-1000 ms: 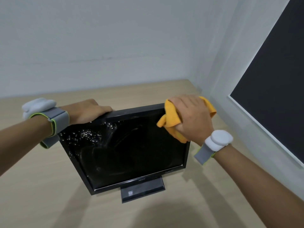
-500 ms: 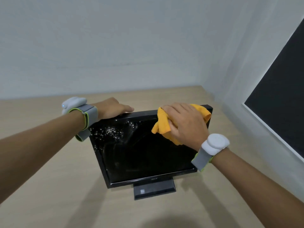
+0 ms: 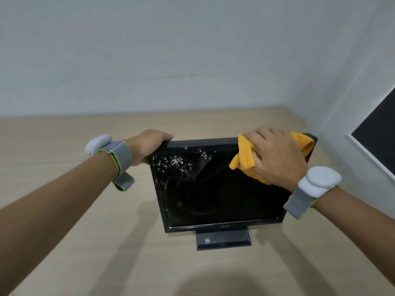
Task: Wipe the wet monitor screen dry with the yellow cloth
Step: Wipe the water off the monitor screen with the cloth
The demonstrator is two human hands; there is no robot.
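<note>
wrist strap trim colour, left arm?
Lime green edging on the grey left wrist strap; head view.

A plain indoor room that reads as an office or study corner. A light wood-grain desk (image 3: pixel 64 133) is pushed into the corner where two bare, pale grey-white walls (image 3: pixel 171 50) meet. A black flat-panel computer monitor (image 3: pixel 215 189) on a low rectangular stand (image 3: pixel 223 240) sits on the desk, the only furnishing on it. On the right-hand wall, a dark panel with a thin white frame (image 3: pixel 378 137) runs out of view; whether it is a window, a board or a screen cannot be told. Lighting is even and shadows fall softly on the desk.
</note>
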